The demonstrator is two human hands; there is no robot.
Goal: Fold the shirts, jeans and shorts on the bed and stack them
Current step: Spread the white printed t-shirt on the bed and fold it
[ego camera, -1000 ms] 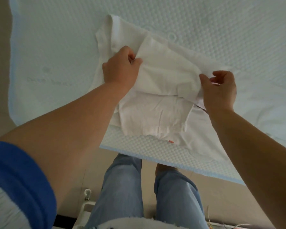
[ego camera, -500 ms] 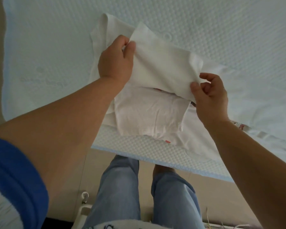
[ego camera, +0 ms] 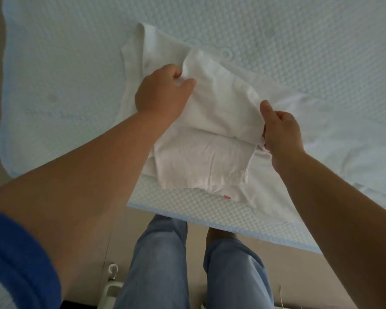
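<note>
Person stands at the near edge of the bed with the pale, dimple-textured mattress cover (ego camera: 76, 63), both arms reaching over it. The white cotton shirt, partly folded (ego camera: 221, 103), lies near the bed's near edge, directly ahead of the hands. Left hand (ego camera: 161, 94): fingers and thumb pinch the raised flap at its far-left corner. Right hand (ego camera: 281, 132): curled round the flap's right end, thumb up on the cloth; the fingers underneath are hidden. The flap spans between the two hands, its long axis running left to right and dropping toward the right; it stands lifted above a lower folded layer of white cloth (ego camera: 201, 166), which rests flat and reaches almost to the mattress edge. Judgement: the step in hand is laying this flap over the lower layer, so the move turns on keeping the held edge parallel to the near edge of that layer. Both hands sit about equally close to the garment. More white fabric (ego camera: 343, 139) spreads to the right and is cut off by the frame; whether it belongs to the same shirt cannot be told. White on white makes seams hard to read. A small red tag (ego camera: 227, 196) shows at the near hem. No jeans or shorts for folding are in view.
</note>
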